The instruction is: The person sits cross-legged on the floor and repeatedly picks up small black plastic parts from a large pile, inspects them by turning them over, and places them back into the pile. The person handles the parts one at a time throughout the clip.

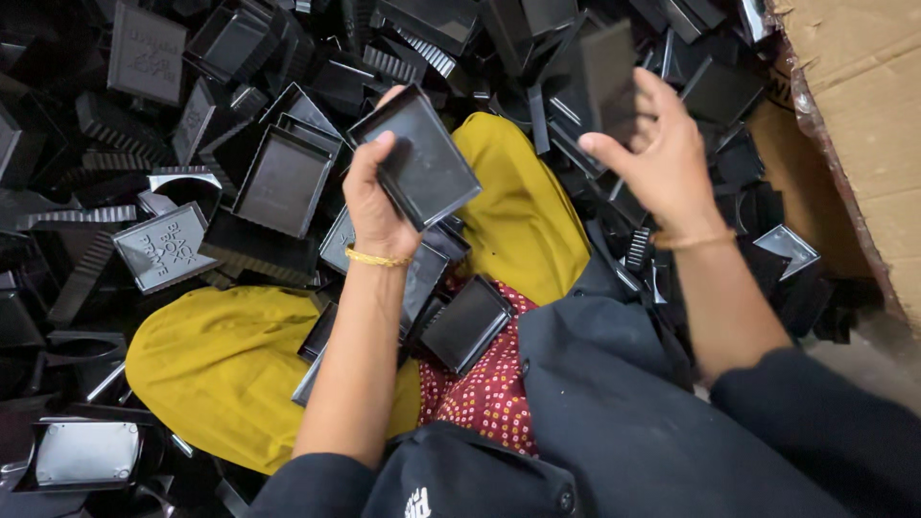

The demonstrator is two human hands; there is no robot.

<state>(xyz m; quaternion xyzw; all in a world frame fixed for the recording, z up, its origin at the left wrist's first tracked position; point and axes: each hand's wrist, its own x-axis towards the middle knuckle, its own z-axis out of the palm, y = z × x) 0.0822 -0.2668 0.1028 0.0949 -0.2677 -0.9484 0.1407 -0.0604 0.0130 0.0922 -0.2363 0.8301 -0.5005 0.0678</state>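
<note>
The left hand (376, 197) pinches a black tray (420, 158) by its edge. The right hand (662, 158), fingers curled, grips a black lid (608, 77). Piled black boxes (182, 144) crowd all sides.

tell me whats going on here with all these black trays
A person sits among a heap of black plastic trays. The left hand grips a shallow black tray by its edge, and the right hand lifts a flat black piece. More trays lie in the lap. A cardboard box stands at right.

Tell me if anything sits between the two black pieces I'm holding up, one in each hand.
Nothing visible does. The left hand grips a black tray, the right hand a blurred black piece; only open air above the yellow-clad knee separates them.
</note>
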